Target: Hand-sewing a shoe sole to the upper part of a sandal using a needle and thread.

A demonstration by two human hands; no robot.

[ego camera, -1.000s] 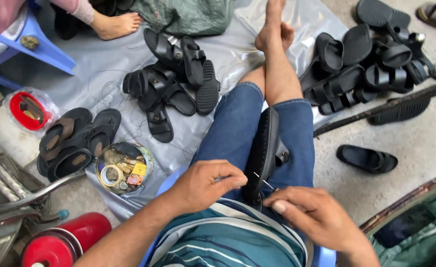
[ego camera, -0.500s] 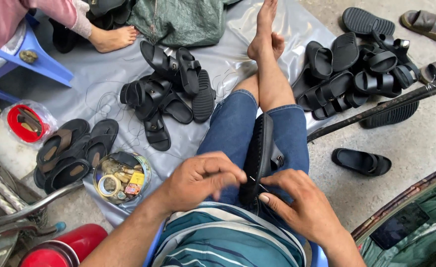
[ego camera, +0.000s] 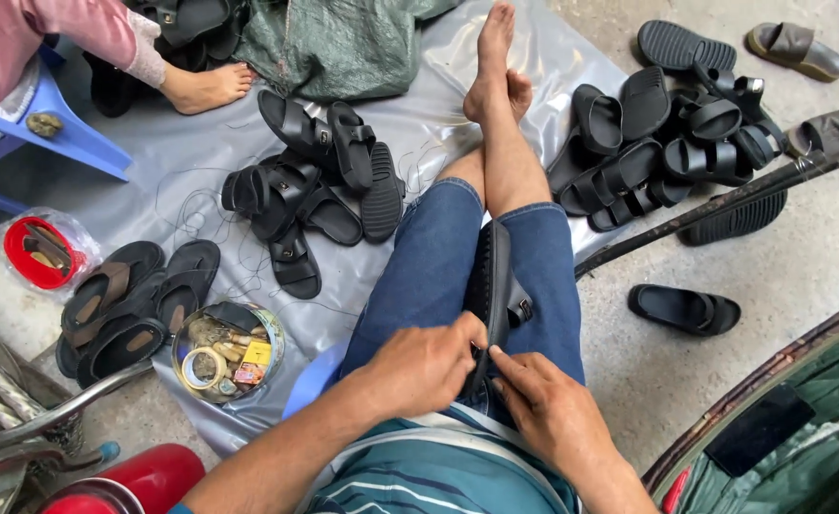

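- Plastic sheet (ego camera: 410, 143): grey, glossy and wrinkled, spread on the concrete floor (ego camera: 800, 257) across the upper centre of the frame.
- Green tarp bundle (ego camera: 343, 43): woven, crumpled, at the top centre edge.
- Sandal heaps: a pile of black moulded sandals (ego camera: 315, 181) with ridged soles at centre left; a second black pile (ego camera: 667, 143) at upper right; brown-strapped pairs (ego camera: 124, 300) at lower left.
- Black sandal (ego camera: 493, 286): stands on edge along the denim-clad lap, lower centre, sole rim up, with a metal buckle on its strap.
- Round tin (ego camera: 227, 350): lower left, holds a tape roll and small oddments.
- Left hand (ego camera: 424, 366): fingers curled, pinching the near end of the black sandal.
- Right hand (ego camera: 548, 405): fingers closed, thumb and forefinger touching the same end, opposite the left hand.
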